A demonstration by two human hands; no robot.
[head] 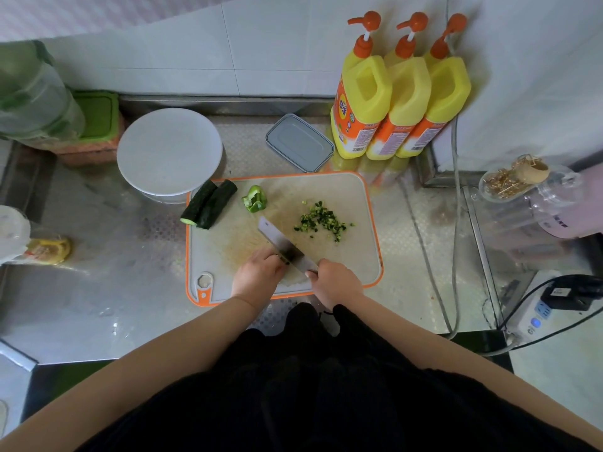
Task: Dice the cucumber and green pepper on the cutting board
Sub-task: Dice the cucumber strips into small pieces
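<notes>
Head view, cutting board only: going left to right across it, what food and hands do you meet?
Cucumber pieces → green pepper piece → left hand steadying something small against the cleaver blade → diced cucumber pile, with the right hand on the cleaver handle nearer the person.

A steel counter carries the cutting board, white plate, lidded container and three yellow bottles
</notes>
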